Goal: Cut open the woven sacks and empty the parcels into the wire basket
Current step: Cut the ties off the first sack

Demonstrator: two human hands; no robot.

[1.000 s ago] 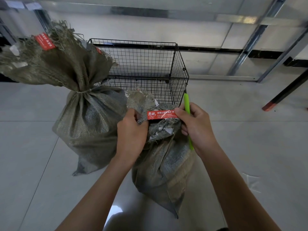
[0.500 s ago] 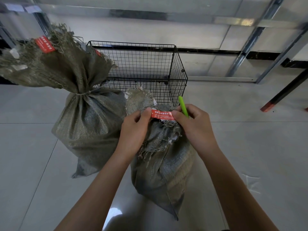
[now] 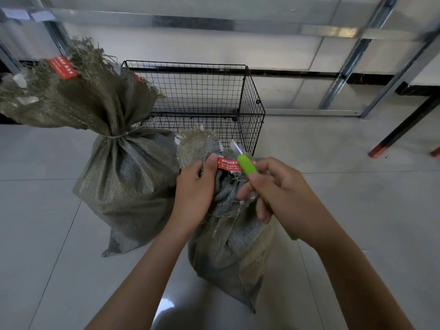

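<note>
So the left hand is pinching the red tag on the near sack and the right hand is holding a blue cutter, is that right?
Not quite: the cutter is green, not blue, as the head view shows. The rest holds: the left hand pinches the red tag on the near sack, and the right hand holds the cutter.

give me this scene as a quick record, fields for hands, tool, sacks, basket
left hand: pinching the gathered neck of the near sack beside its red seal tag
right hand: holding the green-handled cutter, blade tip pointing up and away above the tag
near sack: upright on the floor, neck bunched and frayed
far sack: to the left, tied shut with cord, untouched
wire basket: behind the sacks, no parcels visible inside
</note>
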